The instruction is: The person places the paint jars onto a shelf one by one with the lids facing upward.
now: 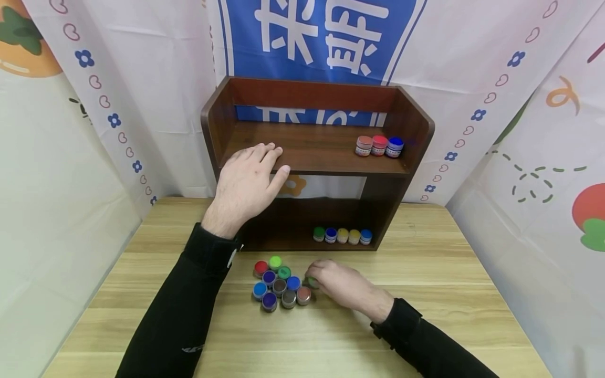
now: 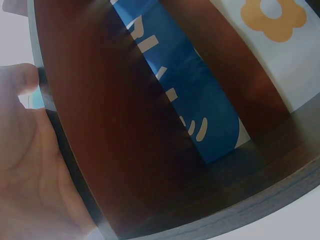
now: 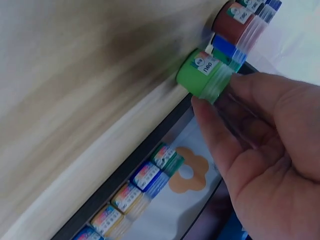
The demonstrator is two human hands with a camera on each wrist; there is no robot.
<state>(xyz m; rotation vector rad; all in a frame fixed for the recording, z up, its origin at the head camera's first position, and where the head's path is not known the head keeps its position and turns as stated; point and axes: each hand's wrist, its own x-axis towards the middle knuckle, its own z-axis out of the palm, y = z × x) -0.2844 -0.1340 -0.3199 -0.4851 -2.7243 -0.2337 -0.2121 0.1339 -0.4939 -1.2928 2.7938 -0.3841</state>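
Observation:
My right hand [image 1: 347,286] pinches a small paint jar [image 3: 202,75] between thumb and fingers, at the right side of a cluster of jars [image 1: 279,287] on the table. Light green paint and a printed label show on it in the right wrist view, while in the head view the fingers mostly cover it. My left hand [image 1: 248,184] rests on the left front of the upper board of a dark brown two-tier shelf [image 1: 312,167], fingers extended and thumb spread. The left wrist view shows that hand [image 2: 35,165] against the board's edge, with no jar by it.
Three jars [image 1: 378,146], pinkish, red and blue, stand at the upper tier's right end. Along the lower tier's front right is a row of several jars [image 1: 342,235] in green, blue and yellow. Patterned white cloth [image 1: 160,68] hangs behind the wooden table [image 1: 425,252].

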